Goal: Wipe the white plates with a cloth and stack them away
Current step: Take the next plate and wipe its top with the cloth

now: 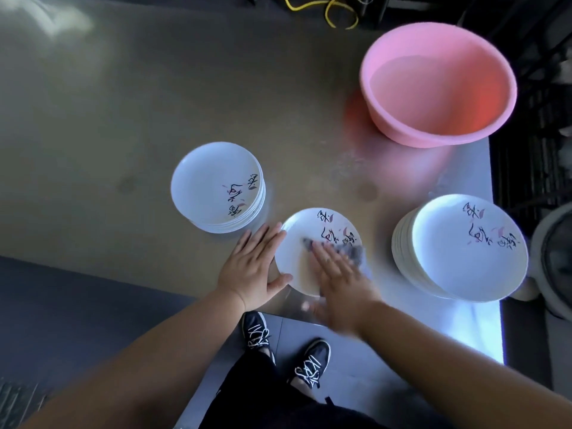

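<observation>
**One plate under the cloth, a stack on either side**

Around the work: a pink plastic basin [439,85], round w/ smooth sloping walls, stands at the far right of the table [123,119], well apart from the hands. It may hold water, but the pic is too soft there to be sure. Water spots speckle the tabletop betw. basin and plates. Yellow cable [337,13] loops on the floor beyond the far edge. A grey rounded object [554,258] sits off the table's right side, just beside the right stack [464,249]. Below the near edge, two black shoes [257,332] w/ white laces.

Table surface is flat, dull brown-grey and matte on the left; the right part shines pale under glare.

Plates: all white, glossy, shallow and round, each w/ black brush script and small pink marks. Left stack [213,181] is the smaller pile; the right stack is taller and broader. The single plate [305,226] lies flat near the table's front edge, betw. the stacks, touching neither.

Cloth [349,250]: dark grey, rumpled, lies on that plate's right half, partly covering the script.

Left hand [253,267]: fingers straight and spread, laid against the plate's left rim, thumb at the near rim.

Right hand [340,280]: blurred, flat w/ fingers extended, pressing down on the cloth.
</observation>
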{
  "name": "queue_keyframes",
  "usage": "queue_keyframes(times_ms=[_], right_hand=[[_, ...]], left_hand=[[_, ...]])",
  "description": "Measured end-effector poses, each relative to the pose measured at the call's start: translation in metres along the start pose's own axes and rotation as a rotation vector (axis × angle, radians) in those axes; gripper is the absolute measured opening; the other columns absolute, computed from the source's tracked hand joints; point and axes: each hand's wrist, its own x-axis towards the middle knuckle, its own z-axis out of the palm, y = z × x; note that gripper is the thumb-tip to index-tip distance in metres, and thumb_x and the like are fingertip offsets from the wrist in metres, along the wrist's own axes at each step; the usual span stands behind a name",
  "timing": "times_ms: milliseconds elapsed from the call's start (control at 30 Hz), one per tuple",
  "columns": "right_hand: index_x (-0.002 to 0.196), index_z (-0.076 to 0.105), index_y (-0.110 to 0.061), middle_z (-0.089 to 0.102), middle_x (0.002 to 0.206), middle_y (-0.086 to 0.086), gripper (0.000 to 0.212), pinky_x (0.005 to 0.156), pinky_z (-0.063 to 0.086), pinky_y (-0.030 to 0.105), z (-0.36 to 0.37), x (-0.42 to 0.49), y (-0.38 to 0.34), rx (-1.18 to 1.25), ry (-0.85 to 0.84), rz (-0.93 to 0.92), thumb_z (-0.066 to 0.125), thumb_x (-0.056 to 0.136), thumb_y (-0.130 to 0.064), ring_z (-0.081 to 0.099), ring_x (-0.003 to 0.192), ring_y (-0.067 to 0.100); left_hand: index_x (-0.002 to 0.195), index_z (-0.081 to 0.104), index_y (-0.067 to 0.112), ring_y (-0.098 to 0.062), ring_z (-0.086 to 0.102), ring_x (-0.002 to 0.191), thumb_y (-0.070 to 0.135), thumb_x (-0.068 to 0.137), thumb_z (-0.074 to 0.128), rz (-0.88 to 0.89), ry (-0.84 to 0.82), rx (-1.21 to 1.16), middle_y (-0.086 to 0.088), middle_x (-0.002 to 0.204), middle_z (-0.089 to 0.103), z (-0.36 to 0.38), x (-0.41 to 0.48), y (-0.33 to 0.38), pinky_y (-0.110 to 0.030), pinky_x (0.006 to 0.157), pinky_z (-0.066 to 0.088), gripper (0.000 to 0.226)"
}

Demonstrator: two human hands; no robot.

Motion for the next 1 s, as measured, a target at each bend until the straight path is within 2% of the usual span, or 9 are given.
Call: queue_keyframes(times_ms=[67, 133, 200, 300, 533, 667, 833, 900, 1000], right_hand=[[0.162, 0.033, -0.007, 0.024, 0.171, 0.012, 0.098, 0.125, 0.028, 0.05, 0.011, -0.024, -0.007, -0.033, -0.023, -0.116, 0.025, 0.098, -0.08, 0.026, 0.156, 0.028], [0.16, 0.038, -0.009, 0.035, 0.167, 0.01, 0.091, 0.121, 0.033, 0.055, 0.013, -0.019, 0.003, -0.058, 0.0, -0.164, 0.03, 0.099, -0.075, 0.038, 0.153, 0.03], [0.165, 0.027, -0.01, 0.023, 0.172, 0.008, 0.094, 0.128, 0.019, 0.052, 0.0, 0.004, 0.017, -0.043, 0.017, -0.043, 0.024, 0.096, -0.073, 0.029, 0.157, 0.03], [0.168, 0.002, -0.011, -0.011, 0.175, 0.005, 0.102, 0.131, -0.005, 0.044, -0.006, 0.024, 0.024, -0.049, -0.007, 0.147, 0.008, 0.088, -0.076, -0.003, 0.162, 0.026], [0.161, 0.038, -0.009, 0.031, 0.169, 0.011, 0.091, 0.125, 0.012, 0.046, 0.02, -0.031, 0.007, -0.102, 0.063, -0.101, 0.032, 0.098, -0.075, 0.033, 0.155, 0.03], [0.167, 0.007, -0.009, 0.002, 0.176, 0.008, 0.105, 0.129, -0.003, 0.047, 0.002, 0.005, 0.023, -0.066, 0.026, 0.216, 0.017, 0.087, -0.076, 0.008, 0.162, 0.026], [0.164, 0.03, -0.01, 0.018, 0.173, 0.007, 0.098, 0.129, 0.013, 0.045, 0.018, -0.043, -0.015, -0.001, -0.007, -0.045, 0.034, 0.094, -0.078, 0.024, 0.158, 0.028], [0.16, 0.039, -0.009, 0.029, 0.17, 0.008, 0.094, 0.125, 0.016, 0.046, 0.018, -0.036, -0.004, -0.046, 0.038, -0.036, 0.036, 0.094, -0.076, 0.033, 0.155, 0.031], [0.167, 0.019, -0.01, 0.006, 0.176, 0.006, 0.101, 0.129, 0.002, 0.047, -0.002, 0.007, 0.035, -0.09, 0.027, 0.142, 0.02, 0.091, -0.076, 0.008, 0.161, 0.034]], left_hand=[[0.165, 0.026, 0.017, -0.021, 0.018, 0.161, 0.065, 0.096, 0.049, 0.003, 0.008, -0.008, 0.002, 0.174, 0.019, 0.002, -0.001, 0.0, -0.052, 0.128, 0.02, 0.088], [0.165, 0.027, 0.015, -0.022, 0.018, 0.161, 0.064, 0.097, 0.048, 0.002, 0.021, -0.006, 0.001, 0.174, 0.019, 0.001, -0.001, 0.0, -0.052, 0.128, 0.02, 0.086], [0.164, 0.028, 0.012, -0.022, 0.02, 0.161, 0.063, 0.098, 0.047, -0.001, 0.028, 0.0, -0.002, 0.174, 0.021, 0.0, -0.001, 0.001, -0.052, 0.129, 0.02, 0.086], [0.165, 0.028, 0.012, -0.023, 0.019, 0.161, 0.063, 0.098, 0.048, -0.003, 0.018, -0.002, -0.002, 0.174, 0.02, -0.001, 0.0, 0.0, -0.052, 0.129, 0.02, 0.086], [0.165, 0.027, 0.012, -0.022, 0.018, 0.161, 0.06, 0.098, 0.048, 0.003, 0.019, 0.004, -0.001, 0.175, 0.018, 0.002, -0.001, 0.0, -0.053, 0.128, 0.022, 0.085], [0.165, 0.024, 0.011, -0.021, 0.016, 0.161, 0.06, 0.101, 0.041, -0.005, 0.011, 0.012, -0.004, 0.175, 0.016, 0.002, 0.001, -0.001, -0.051, 0.129, 0.02, 0.083], [0.165, 0.025, 0.011, -0.021, 0.017, 0.161, 0.057, 0.098, 0.048, 0.0, 0.024, 0.004, -0.003, 0.175, 0.017, 0.002, 0.0, 0.0, -0.052, 0.128, 0.021, 0.084], [0.165, 0.027, 0.011, -0.022, 0.019, 0.161, 0.055, 0.098, 0.05, 0.002, 0.029, -0.001, -0.002, 0.174, 0.018, 0.002, 0.0, 0.0, -0.053, 0.128, 0.022, 0.084], [0.164, 0.027, 0.009, -0.022, 0.017, 0.161, 0.053, 0.097, 0.052, 0.001, 0.023, 0.006, -0.003, 0.175, 0.018, 0.002, 0.0, -0.001, -0.052, 0.128, 0.021, 0.084]])
